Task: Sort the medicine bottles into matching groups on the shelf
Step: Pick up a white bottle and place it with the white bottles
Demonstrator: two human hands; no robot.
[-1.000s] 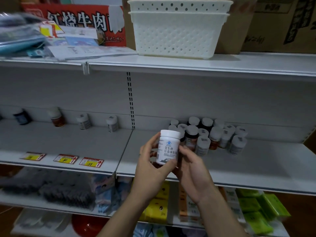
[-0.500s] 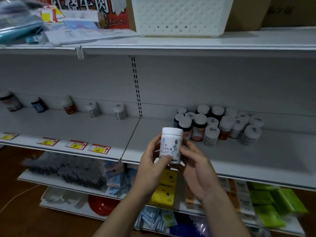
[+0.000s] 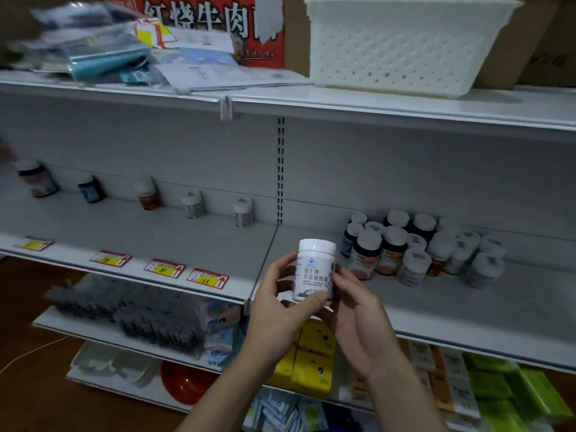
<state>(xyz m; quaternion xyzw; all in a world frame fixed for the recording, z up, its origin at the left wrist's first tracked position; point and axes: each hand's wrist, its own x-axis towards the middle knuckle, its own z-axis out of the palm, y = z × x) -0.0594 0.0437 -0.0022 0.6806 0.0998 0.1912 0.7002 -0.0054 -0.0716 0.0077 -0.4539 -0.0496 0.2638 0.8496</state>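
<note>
A white medicine bottle (image 3: 314,269) with a white cap and a blue logo is upright between both hands, in front of the middle shelf (image 3: 436,310). My left hand (image 3: 280,307) wraps its left side with the thumb on the lower label. My right hand (image 3: 355,319) touches its right side and underside. Behind it on the right stands a tight cluster of mixed bottles (image 3: 420,247), some white, some dark with white caps. Along the back of the left shelf section stands a spaced row of single bottles (image 3: 193,204), dark ones at the left and white ones at the right.
A white perforated basket (image 3: 402,42) and loose papers (image 3: 199,70) sit on the top shelf. Price tags (image 3: 207,278) line the middle shelf's front edge. Below are grey items (image 3: 131,313), yellow boxes (image 3: 311,357) and green packs (image 3: 511,388).
The view has swung left, so more of the row of single bottles shows. The white bottle stays held in both hands, with little change in grip.
</note>
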